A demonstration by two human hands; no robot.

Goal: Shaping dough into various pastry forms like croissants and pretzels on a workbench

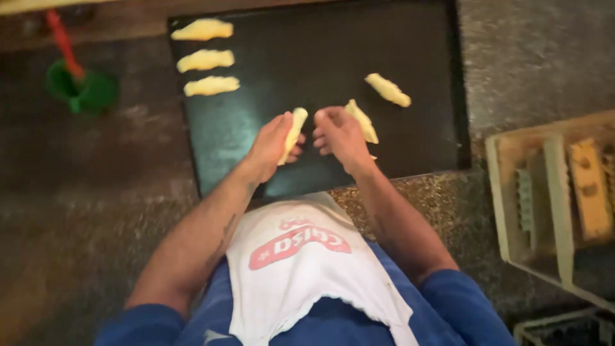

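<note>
A large black baking tray (pixel 423 45) lies on a speckled stone counter. My left hand (pixel 272 146) grips a pale, elongated piece of shaped dough (pixel 293 132) over the tray's near part. My right hand (pixel 339 136) holds a second dough piece (pixel 362 120) just beside it; the two hands almost touch. Three shaped dough pieces (pixel 205 59) sit in a column at the tray's far left corner. Another piece (pixel 387 89) lies alone on the tray to the right of my hands.
A green cup with a red handle sticking out (pixel 80 86) stands on the counter to the left. A cream plastic crate (pixel 551 198) holding yellow and green items sits low on the right. A white apron (pixel 301 269) covers my front.
</note>
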